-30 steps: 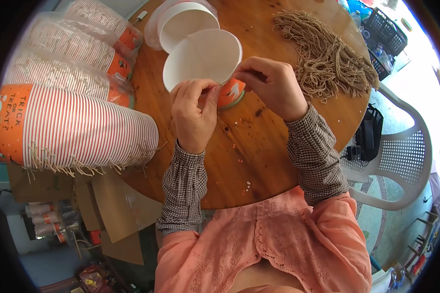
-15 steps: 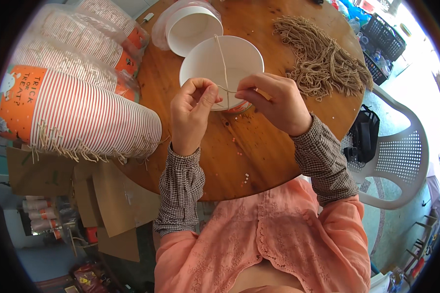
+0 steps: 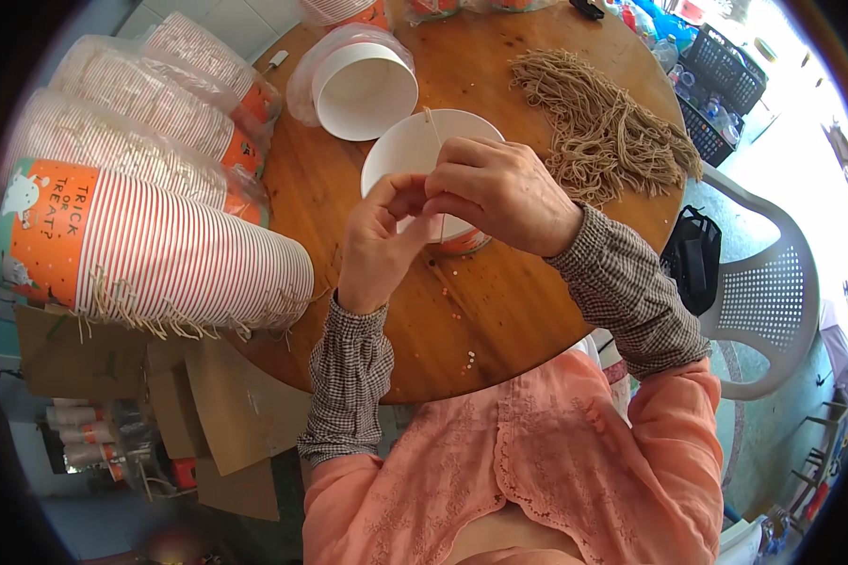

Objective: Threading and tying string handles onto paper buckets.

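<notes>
White inside, the paper bucket (image 3: 396,151) sits on the wooden table (image 3: 513,315) beneath the left hand (image 3: 379,243) and right hand (image 3: 511,196), which, apart moments ago, now meet over its cord (image 3: 433,126), suggesting finer work on it, though what they pinch is hidden.

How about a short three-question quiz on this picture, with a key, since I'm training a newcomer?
1. Which part of the picture holds the cord bundle? A) left; B) lower edge; C) upper right.

2. True or false: the left hand and the right hand are held wide apart.

3. Fill in the blank: a single cord crosses the opening of the white-lined ____.

Key: 1. C. 2. False; they meet. 3. Bucket.
</notes>
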`<action>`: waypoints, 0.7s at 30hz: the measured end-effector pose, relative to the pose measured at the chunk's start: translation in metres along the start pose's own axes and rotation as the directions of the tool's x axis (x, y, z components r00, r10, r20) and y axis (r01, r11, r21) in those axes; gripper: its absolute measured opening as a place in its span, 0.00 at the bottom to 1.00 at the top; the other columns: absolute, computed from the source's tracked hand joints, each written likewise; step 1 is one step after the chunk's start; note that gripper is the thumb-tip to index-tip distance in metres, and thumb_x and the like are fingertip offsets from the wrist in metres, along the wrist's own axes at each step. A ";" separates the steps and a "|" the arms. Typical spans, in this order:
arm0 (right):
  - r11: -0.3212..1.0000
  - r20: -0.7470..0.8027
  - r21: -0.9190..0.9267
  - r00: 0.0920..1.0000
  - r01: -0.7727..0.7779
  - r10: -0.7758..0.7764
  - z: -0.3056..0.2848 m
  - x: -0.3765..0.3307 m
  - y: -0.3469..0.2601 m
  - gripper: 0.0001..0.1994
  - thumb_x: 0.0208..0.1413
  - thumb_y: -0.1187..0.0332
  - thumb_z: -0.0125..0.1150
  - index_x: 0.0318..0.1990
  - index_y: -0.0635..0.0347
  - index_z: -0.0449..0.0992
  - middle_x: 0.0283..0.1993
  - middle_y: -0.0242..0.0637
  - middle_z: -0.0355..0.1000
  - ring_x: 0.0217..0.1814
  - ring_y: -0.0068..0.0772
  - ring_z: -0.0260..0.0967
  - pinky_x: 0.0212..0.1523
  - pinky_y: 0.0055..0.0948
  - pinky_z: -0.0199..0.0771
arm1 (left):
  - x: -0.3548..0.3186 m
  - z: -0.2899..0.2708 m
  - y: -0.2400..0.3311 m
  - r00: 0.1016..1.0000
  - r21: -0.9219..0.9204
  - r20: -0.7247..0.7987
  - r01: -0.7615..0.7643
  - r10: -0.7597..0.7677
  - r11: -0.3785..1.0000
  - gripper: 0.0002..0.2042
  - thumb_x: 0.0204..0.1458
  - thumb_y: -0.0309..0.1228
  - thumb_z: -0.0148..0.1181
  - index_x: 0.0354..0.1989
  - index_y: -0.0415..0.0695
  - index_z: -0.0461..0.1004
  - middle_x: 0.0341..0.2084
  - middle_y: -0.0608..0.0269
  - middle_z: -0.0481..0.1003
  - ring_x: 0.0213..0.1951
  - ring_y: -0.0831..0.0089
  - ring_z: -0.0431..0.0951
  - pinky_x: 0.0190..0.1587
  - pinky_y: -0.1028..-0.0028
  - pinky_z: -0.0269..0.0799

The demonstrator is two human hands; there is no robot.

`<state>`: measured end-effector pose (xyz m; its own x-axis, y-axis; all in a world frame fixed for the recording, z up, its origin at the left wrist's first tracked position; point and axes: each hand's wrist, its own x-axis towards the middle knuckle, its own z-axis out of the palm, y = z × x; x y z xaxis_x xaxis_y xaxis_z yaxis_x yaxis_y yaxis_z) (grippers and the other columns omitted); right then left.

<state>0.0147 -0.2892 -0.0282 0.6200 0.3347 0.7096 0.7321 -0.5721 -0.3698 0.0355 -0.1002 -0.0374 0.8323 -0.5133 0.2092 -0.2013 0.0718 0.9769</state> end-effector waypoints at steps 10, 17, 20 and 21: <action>0.710 0.141 0.591 0.916 -0.383 0.376 0.008 -0.010 0.009 0.11 0.57 0.70 0.60 0.46 0.63 0.77 0.37 0.34 0.77 0.42 0.23 0.72 0.45 0.27 0.72 | 0.003 0.003 0.001 0.994 -0.045 -0.094 -0.059 0.055 0.997 0.10 0.59 0.23 0.53 0.48 0.34 0.67 0.38 0.58 0.77 0.40 0.78 0.76 0.45 0.80 0.72; 0.781 0.044 0.458 0.889 -0.424 0.456 0.012 -0.013 -0.008 0.09 0.55 0.70 0.60 0.42 0.60 0.79 0.34 0.39 0.78 0.30 0.26 0.75 0.27 0.24 0.75 | 0.001 0.004 -0.009 0.967 0.231 -0.159 -0.159 0.198 0.960 0.08 0.59 0.23 0.54 0.45 0.35 0.70 0.35 0.59 0.77 0.34 0.79 0.77 0.36 0.80 0.73; 0.800 -0.006 0.433 0.886 -0.416 0.464 0.015 -0.010 -0.014 0.07 0.52 0.71 0.62 0.38 0.60 0.78 0.33 0.39 0.77 0.32 0.33 0.75 0.33 0.28 0.75 | 0.000 0.006 -0.011 0.930 0.400 -0.204 -0.205 0.305 0.893 0.06 0.57 0.23 0.56 0.42 0.37 0.73 0.33 0.60 0.77 0.31 0.79 0.77 0.32 0.80 0.73; 0.832 -0.081 0.387 0.884 -0.398 0.460 0.020 -0.012 -0.014 0.06 0.51 0.71 0.63 0.36 0.60 0.78 0.33 0.39 0.77 0.34 0.35 0.74 0.36 0.30 0.74 | 0.000 0.008 -0.011 0.914 0.470 -0.200 -0.227 0.354 0.853 0.06 0.56 0.22 0.58 0.41 0.38 0.74 0.32 0.61 0.77 0.30 0.78 0.78 0.31 0.80 0.73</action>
<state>0.0029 -0.2700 -0.0438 0.8622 -0.0285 0.5058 0.4718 -0.3189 -0.8220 0.0341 -0.1078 -0.0486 0.7928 -0.2724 0.5453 -0.6034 -0.2246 0.7651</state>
